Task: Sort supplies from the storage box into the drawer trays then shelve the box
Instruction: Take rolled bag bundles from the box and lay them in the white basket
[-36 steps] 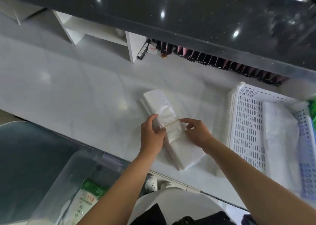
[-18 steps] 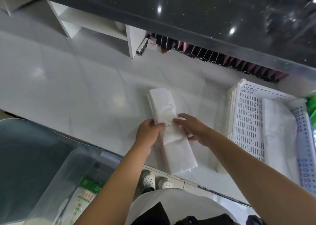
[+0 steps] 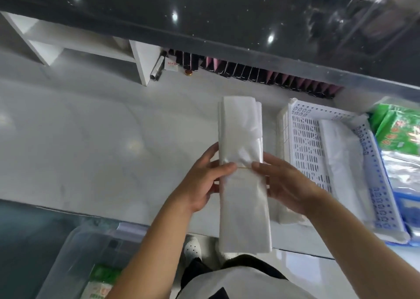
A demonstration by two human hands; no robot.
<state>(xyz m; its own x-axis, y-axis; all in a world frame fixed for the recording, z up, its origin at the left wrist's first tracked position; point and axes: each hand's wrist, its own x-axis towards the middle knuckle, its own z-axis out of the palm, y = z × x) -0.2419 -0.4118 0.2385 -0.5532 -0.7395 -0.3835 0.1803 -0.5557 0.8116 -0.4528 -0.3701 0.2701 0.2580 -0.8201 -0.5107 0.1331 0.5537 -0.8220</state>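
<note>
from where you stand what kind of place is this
Probably a shop or service counter: a raised dark countertop over a white work surface, a row of small dark tubes beneath it, and perforated trays holding bag stock.

The bundle of white plastic bags [image 3: 243, 180], which a second ago lies slanted on the white counter [image 3: 91, 139] with its far end toward 11 o'clock, now points straight to 12 o'clock and its near end overhangs the counter's front edge; the left hand [image 3: 200, 182] moves from the top of the bundle to grip its left edge, thumb across the rubber band [image 3: 244, 167]. The right hand [image 3: 284, 185], earlier pinching at the band, now grips the right edge, thumb on top; green packets [image 3: 400, 130] come into view at 3 o'clock.
</note>
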